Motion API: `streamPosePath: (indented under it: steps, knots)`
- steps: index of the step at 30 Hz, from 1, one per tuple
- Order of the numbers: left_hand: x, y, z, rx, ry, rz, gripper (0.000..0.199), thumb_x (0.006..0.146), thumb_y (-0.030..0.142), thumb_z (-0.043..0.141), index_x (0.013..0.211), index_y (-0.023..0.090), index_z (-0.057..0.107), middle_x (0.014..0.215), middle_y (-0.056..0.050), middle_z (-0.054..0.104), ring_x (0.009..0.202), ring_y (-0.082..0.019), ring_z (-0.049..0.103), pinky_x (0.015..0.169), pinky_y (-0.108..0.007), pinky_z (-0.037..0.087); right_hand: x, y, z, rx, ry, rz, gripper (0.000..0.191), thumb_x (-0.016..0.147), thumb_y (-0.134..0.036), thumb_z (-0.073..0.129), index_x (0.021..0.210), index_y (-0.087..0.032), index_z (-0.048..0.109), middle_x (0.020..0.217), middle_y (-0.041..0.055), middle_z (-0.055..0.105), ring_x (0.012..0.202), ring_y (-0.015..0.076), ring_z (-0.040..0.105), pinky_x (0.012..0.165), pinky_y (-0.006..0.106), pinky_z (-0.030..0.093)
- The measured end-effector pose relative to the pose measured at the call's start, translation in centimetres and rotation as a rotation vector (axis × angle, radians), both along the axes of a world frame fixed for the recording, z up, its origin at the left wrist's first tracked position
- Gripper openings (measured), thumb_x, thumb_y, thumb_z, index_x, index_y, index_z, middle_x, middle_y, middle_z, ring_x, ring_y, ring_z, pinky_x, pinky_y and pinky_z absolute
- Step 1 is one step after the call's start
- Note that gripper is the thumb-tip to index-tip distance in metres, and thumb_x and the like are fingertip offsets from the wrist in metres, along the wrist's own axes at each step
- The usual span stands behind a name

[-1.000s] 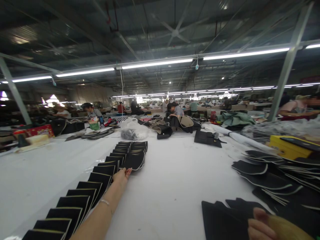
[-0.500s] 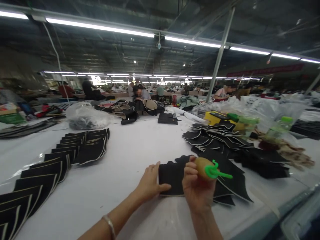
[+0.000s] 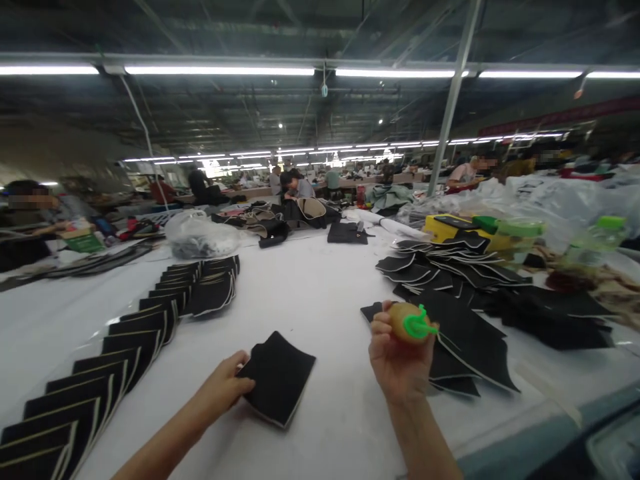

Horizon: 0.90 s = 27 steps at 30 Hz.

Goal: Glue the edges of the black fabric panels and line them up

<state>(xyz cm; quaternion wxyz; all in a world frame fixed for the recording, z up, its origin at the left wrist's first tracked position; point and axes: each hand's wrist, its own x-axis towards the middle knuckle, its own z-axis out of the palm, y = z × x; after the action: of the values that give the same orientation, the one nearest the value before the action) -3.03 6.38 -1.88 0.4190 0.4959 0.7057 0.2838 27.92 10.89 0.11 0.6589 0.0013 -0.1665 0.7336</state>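
My left hand (image 3: 230,383) pinches the left edge of a black fabric piece (image 3: 280,377) with a pale cut edge, holding it tilted over the white table. In my right hand (image 3: 400,360) is a yellowish squeeze bottle (image 3: 400,322) with a green nozzle and cap, its tip pointing right. Beside and behind that hand lies a loose pile of similar black pieces (image 3: 465,327). A long overlapping row of black pieces (image 3: 135,333), some showing a yellowish strip along one edge, runs down the left side.
Behind the row sits a clear plastic bag (image 3: 200,235). A yellow box (image 3: 450,227) and a green-lidded clear jar (image 3: 517,233) stand at the back right, near crumpled plastic sheeting (image 3: 560,200). Dark fabric parts (image 3: 300,213) lie at the far edge. Other people work beyond.
My left hand has taken hold of the black piece and moved it left, away from the pile. The right hand still holds the bottle near the pile. The view has turned slightly left.
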Motion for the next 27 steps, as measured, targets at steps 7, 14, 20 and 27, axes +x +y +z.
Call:
streamPosePath:
  steps: [7,14,20,27]
  knots:
    - [-3.5,-10.4,1.0,0.226,0.786,0.118,0.057,0.073,0.034,0.048,0.127,0.016,0.045,0.116,-0.014,0.054,0.112,-0.033,0.049,0.091,-0.046,0.041,-1.8,-0.3,-0.5,-0.040,-0.131,0.052,0.060,0.066,-0.055,0.081,0.110,-0.018,0.065,0.098,0.0055,0.067,0.089,0.0166,0.065,0.074,0.025,0.059]
    - [3.0,-9.1,3.1,-0.018,0.781,-0.212,0.045,0.081,0.025,0.050,0.125,0.013,0.052,0.121,-0.014,0.047,0.109,-0.027,0.052,0.091,-0.038,0.047,-3.6,-1.1,-1.0,-0.041,-0.270,0.034,0.045,0.070,-0.043,0.082,0.108,-0.022,0.067,0.108,0.0004,0.069,0.093,0.0200,0.067,0.075,0.030,0.061]
    - [3.7,-8.8,4.4,-0.088,0.825,-0.278,0.030,0.083,0.023,0.051,0.110,0.012,0.058,0.115,-0.016,0.048,0.106,-0.029,0.054,0.087,-0.039,0.049,-4.2,-1.2,-1.4,-0.032,-0.361,0.037,0.038,0.072,-0.042,0.080,0.104,-0.024,0.069,0.105,0.0017,0.069,0.094,0.0219,0.066,0.075,0.031,0.060]
    - [4.7,-7.7,4.9,-0.144,0.929,-0.317,0.032,0.075,0.018,0.056,0.105,0.009,0.059,0.113,-0.018,0.051,0.103,-0.031,0.056,0.084,-0.040,0.050,-4.2,-1.4,-1.6,-0.050,-0.440,0.068,0.042,0.070,-0.043,0.080,0.105,-0.021,0.069,0.102,0.0045,0.069,0.092,0.0235,0.066,0.074,0.033,0.060]
